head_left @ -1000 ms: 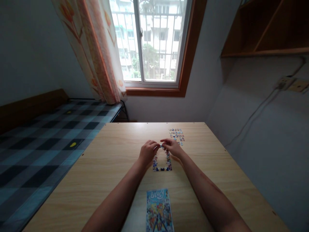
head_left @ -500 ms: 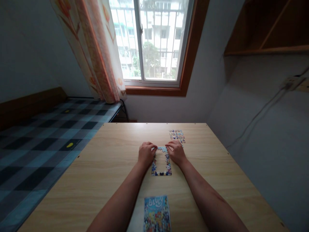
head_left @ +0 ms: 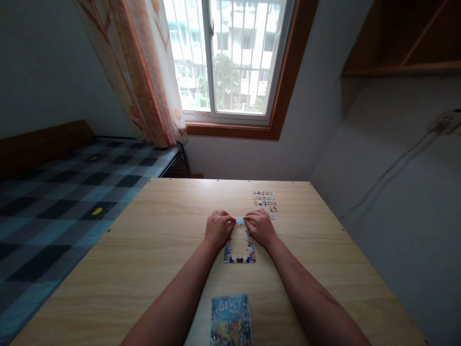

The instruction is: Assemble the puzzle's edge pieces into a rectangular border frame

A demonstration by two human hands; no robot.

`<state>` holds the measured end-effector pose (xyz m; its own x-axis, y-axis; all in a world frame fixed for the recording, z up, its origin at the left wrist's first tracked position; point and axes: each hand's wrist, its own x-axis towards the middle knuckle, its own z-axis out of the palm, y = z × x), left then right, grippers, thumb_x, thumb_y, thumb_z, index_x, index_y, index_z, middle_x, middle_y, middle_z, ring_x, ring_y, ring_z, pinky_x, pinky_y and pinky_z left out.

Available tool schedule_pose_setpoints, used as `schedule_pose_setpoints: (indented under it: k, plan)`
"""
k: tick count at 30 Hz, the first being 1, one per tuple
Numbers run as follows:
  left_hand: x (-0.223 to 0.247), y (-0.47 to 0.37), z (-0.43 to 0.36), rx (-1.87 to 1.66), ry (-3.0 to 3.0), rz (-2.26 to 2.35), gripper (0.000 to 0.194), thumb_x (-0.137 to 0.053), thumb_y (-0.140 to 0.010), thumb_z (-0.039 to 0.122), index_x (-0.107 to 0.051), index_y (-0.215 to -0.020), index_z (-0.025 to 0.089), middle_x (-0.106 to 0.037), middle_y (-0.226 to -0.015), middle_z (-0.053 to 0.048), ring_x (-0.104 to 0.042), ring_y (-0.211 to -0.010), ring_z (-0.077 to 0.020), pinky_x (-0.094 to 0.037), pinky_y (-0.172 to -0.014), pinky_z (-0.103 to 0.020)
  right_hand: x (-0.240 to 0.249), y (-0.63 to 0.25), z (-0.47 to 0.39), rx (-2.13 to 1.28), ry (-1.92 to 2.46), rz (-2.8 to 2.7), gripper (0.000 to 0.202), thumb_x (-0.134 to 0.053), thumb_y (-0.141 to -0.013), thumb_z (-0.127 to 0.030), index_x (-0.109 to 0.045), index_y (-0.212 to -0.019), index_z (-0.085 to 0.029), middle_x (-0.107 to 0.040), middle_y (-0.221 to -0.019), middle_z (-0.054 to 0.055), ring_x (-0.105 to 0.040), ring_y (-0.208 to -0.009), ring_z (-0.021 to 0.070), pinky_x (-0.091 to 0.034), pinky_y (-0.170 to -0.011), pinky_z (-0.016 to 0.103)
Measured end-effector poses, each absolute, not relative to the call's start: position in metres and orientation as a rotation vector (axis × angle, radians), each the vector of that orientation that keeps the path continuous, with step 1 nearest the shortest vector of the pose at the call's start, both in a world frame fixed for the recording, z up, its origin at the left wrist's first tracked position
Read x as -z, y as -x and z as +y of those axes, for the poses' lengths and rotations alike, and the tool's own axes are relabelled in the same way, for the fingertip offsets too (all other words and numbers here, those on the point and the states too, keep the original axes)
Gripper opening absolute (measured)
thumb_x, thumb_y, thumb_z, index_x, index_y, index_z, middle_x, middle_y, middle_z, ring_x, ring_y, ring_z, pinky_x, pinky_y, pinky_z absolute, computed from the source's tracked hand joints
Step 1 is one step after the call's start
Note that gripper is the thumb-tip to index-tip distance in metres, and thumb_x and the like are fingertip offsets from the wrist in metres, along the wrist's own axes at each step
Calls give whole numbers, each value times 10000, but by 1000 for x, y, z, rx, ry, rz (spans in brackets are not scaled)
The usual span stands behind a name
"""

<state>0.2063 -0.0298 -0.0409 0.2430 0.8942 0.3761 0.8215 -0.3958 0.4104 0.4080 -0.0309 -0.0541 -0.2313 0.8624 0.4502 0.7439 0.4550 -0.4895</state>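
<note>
A rectangular puzzle frame with a bare wooden middle lies flat on the table. My left hand rests at its upper left corner, thumb and fingers pinched together at the edge. At the upper right part, my right hand is closed in the same way, its fingertips on the top edge. Whatever either pinch holds is too small to make out. Loose puzzle pieces lie in rows just beyond my right hand. Nearer to me, between my forearms, is a blue picture box or sheet lettered "BLUEY".
The wooden table spreads out on both sides of my arms. A bed with a checked cover stands at the left. Behind are a curtain and a window. A shelf and a cable are at the right.
My right hand's fingertips have shifted slightly left along the frame's top edge, closer to my left hand. The view has tilted down a little. My left hand stays at the upper left corner.
</note>
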Motion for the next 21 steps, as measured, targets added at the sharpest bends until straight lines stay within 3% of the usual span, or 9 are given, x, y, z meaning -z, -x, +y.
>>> schedule_pose_setpoints:
  k: [21]
  plan:
    - [42,-207,-27,-886,-2319,1649,119,-696,-829,295,-809,-839,262,-714,-908,-67,-591,-917,-258,-440,-859,-399,49,-408,-34,-238,1302,-2039,142,-662,-881,-251,-801,-895,-277,-755,-988,40,-588,-981,236,-397,-930,401]
